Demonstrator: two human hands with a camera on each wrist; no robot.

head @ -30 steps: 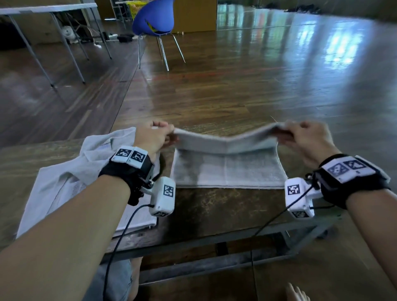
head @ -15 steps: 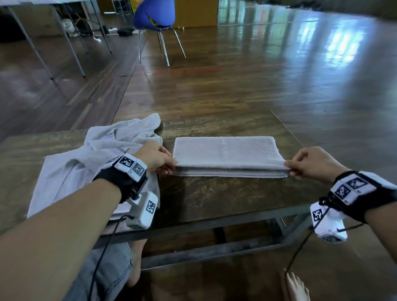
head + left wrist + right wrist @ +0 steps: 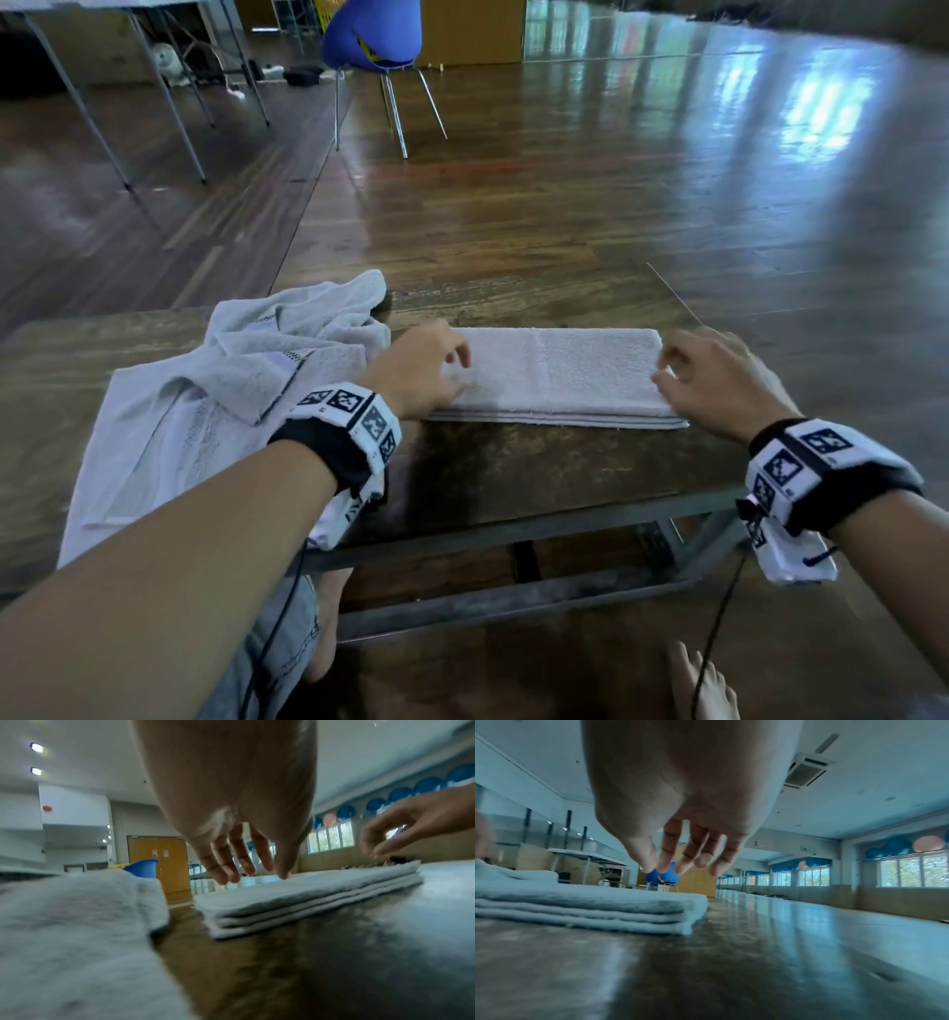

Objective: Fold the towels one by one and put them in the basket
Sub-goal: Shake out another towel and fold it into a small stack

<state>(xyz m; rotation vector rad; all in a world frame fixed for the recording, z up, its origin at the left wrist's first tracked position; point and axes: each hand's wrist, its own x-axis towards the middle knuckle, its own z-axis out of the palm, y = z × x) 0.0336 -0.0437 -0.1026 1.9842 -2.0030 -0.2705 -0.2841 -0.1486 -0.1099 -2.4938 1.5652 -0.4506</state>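
Note:
A white towel (image 3: 560,370) lies folded into a long flat strip of several layers on the wooden table (image 3: 513,473); its stacked edges show in the wrist views (image 3: 303,898) (image 3: 590,908). My left hand (image 3: 436,370) hovers at the towel's left end, fingers (image 3: 226,866) loosely spread just above the cloth, holding nothing. My right hand (image 3: 688,375) is at the right end, fingers (image 3: 680,862) hanging relaxed over the towel's corner, gripping nothing. No basket is in view.
A heap of unfolded pale towels (image 3: 221,401) covers the left part of the table, touching my left wrist. A blue chair (image 3: 375,36) stands on the floor beyond, with metal table legs (image 3: 154,92) at far left. My bare foot (image 3: 703,683) is under the table's front.
The far half of the towel was brought toward me and laid flat. Both hands have let go of the near edge and moved onto the towel's ends.

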